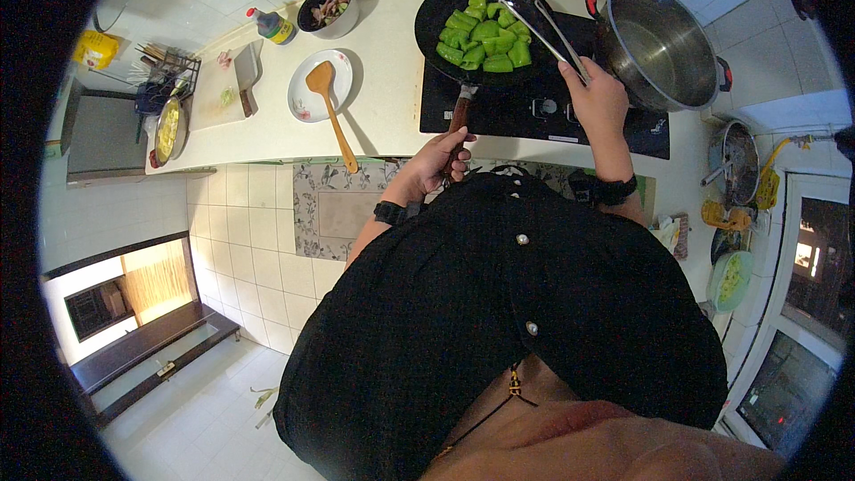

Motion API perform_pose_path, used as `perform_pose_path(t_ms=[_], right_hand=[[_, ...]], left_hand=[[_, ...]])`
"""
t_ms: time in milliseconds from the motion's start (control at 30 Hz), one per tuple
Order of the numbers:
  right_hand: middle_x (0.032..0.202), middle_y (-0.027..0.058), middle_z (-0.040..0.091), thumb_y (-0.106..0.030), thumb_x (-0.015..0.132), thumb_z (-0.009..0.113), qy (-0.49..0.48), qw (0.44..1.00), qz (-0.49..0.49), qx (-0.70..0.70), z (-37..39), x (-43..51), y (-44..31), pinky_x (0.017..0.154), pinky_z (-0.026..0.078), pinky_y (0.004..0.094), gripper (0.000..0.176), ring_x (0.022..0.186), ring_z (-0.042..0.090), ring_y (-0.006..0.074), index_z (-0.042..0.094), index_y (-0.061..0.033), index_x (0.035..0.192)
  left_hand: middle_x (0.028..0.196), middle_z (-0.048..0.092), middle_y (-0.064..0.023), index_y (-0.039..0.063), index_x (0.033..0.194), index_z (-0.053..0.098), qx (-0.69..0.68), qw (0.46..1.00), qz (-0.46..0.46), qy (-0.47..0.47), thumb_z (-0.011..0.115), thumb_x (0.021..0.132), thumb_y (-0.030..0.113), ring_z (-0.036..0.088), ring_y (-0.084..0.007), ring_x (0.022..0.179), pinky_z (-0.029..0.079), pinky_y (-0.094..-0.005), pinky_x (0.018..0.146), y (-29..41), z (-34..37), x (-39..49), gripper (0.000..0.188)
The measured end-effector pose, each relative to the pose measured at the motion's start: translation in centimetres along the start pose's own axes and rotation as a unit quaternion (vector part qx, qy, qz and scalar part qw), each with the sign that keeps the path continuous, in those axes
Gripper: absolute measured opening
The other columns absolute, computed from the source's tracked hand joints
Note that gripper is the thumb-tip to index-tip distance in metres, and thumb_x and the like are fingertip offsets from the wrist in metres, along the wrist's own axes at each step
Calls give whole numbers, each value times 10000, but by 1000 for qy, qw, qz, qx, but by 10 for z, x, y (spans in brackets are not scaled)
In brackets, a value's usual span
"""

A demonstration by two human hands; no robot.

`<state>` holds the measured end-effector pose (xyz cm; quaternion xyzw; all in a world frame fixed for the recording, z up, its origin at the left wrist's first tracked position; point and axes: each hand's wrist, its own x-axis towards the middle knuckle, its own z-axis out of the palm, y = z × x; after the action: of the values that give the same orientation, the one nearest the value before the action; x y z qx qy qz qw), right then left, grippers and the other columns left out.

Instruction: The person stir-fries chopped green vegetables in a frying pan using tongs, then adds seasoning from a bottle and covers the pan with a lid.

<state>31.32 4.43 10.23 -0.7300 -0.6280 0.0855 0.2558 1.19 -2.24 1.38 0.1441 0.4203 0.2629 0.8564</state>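
My left hand [439,162] grips the brown wooden handle [460,113] of a black wok [427,27] on the stove's left side. Several green pepper pieces [486,33] lie in the wok. My right hand [596,92] holds metal tongs [541,32]; their tips are over the wok's right part, by the peppers, and whether they touch a piece I cannot tell. Left of the wok, a wooden spatula [325,90] rests across a white floral plate [300,95], its handle reaching past the counter's edge. A dark-lined bowl [343,28] of sliced meat stands behind the plate.
A large steel pot [658,47] stands right of the tongs. Further left are a sauce bottle [272,26], a cleaver [246,71] on a cutting board [206,95], a bowl of yellow food [171,130] and a utensil rack [190,73]. A pan [738,160] sits at the far right.
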Motion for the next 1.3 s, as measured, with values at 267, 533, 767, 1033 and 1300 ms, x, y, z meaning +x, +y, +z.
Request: perform_pose_path(t_ms=[267, 533, 767, 1033, 1300], right_hand=[[886, 210, 735, -608, 927, 617, -2, 1000, 7, 1, -2, -3, -1, 757, 561, 485, 585, 846, 716, 411, 734, -96, 1183], [845, 174, 738, -591, 925, 618, 10, 999, -29, -27, -3, -6, 2, 709, 569, 504, 535, 794, 720, 401, 740, -116, 1139], [830, 160, 735, -588, 924, 618, -2, 999, -23, -22, -6, -8, -1, 694, 566, 509, 494, 788, 717, 397, 742, -149, 1113], [830, 165, 737, -587, 909, 643, 14, 1000, -12, -6, -3, -9, 2, 707, 567, 503, 519, 792, 719, 396, 745, -114, 1096], [859, 197, 734, -606, 902, 653, -4, 1000, -8, -7, -7, -7, 5, 734, 567, 469, 593, 818, 722, 390, 743, -89, 1177]], left_hand=[[751, 467, 26, 84, 1177, 554, -4, 1000, 0, 2, 586, 1046, 398, 410, -76, 564, 370, -226, 479, 0, -1, 1, 342], [754, 483, 26, 77, 1137, 581, 2, 1000, 9, 0, 579, 1051, 388, 438, -72, 565, 386, -216, 478, -1, -2, 2, 323], [757, 485, 26, 74, 1131, 580, -5, 1000, 5, 0, 577, 1052, 391, 436, -70, 561, 397, -218, 475, 0, 0, 0, 326], [755, 487, 25, 72, 1136, 578, -5, 1000, 9, 9, 582, 1052, 378, 435, -64, 560, 395, -210, 474, 0, 3, -3, 317], [752, 494, 21, 73, 1145, 579, -12, 1000, 7, 7, 579, 1053, 380, 434, -67, 553, 394, -211, 465, 0, 1, -1, 320]])
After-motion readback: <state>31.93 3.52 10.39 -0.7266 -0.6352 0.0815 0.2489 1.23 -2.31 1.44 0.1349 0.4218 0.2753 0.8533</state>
